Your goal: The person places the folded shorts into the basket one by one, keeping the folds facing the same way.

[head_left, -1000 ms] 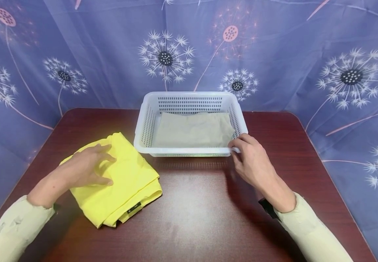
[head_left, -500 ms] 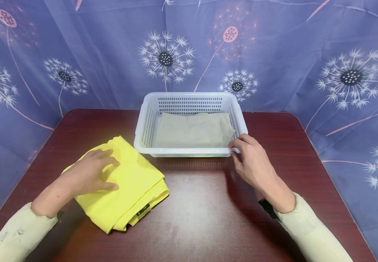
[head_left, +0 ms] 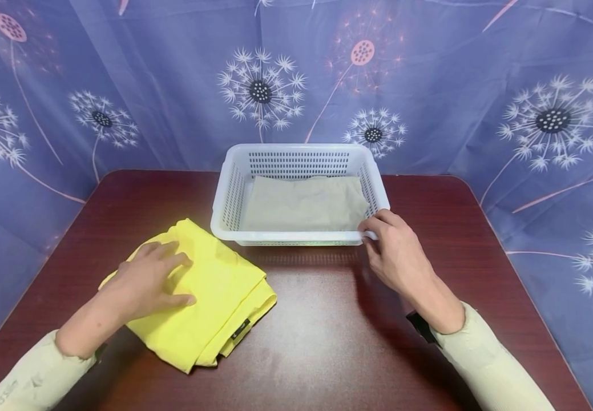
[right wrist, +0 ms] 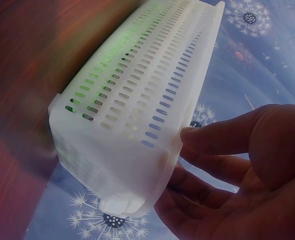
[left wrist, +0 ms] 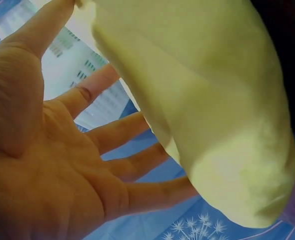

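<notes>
A folded yellow garment [head_left: 224,297] with a small black label at its front right edge lies at the left of the table. My left hand [head_left: 144,279] rests on its upper left part, fingers spread. In the left wrist view the fingers of my left hand [left wrist: 62,145] reach out nearly straight and the garment [left wrist: 202,105] hides their tips. With my right hand [head_left: 396,251] I grip the front right corner of a white perforated basket [head_left: 296,236]. The right wrist view shows the thumb of my right hand [right wrist: 237,165] on the basket's rim [right wrist: 175,150], other fingers behind.
A folded grey-beige cloth [head_left: 303,202] lies flat inside the basket. The dark red-brown table [head_left: 317,342] has rounded back corners. Behind and beside it hangs a blue curtain [head_left: 173,74] with a dandelion print.
My left hand and the yellow garment have moved together to the right and slightly nearer to me. My right hand and the basket have stayed in place.
</notes>
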Action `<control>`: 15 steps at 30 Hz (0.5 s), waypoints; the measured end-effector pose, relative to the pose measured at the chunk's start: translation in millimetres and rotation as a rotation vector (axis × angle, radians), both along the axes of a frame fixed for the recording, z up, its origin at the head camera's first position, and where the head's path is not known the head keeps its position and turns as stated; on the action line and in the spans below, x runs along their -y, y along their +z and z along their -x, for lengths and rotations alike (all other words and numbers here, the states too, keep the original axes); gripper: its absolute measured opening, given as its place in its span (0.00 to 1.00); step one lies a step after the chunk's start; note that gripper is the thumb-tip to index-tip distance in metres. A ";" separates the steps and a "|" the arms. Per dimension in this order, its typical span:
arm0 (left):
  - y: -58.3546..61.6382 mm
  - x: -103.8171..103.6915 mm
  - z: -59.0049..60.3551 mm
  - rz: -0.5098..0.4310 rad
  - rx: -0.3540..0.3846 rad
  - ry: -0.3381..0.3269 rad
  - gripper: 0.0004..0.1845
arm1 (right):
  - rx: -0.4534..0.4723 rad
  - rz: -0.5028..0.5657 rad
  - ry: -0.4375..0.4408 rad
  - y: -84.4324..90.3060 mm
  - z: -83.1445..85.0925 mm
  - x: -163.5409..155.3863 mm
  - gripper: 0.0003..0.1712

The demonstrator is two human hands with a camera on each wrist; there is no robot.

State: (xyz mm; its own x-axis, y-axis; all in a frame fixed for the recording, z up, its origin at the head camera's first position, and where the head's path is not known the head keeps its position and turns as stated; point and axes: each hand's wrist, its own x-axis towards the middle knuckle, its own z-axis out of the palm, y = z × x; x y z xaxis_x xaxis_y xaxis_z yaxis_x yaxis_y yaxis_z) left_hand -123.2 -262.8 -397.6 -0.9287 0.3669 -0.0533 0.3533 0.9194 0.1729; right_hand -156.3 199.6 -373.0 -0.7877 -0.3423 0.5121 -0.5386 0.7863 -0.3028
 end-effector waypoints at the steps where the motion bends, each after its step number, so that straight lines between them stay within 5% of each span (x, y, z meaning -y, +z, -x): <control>1: -0.6 -1.2 -1.8 0.004 -0.003 0.002 0.36 | 0.000 0.000 0.000 -0.1 0.0 0.0 0.11; 15: -5.4 -17.5 -17.7 0.049 -0.066 0.011 0.36 | -0.004 0.000 0.002 0.1 -0.2 -0.1 0.11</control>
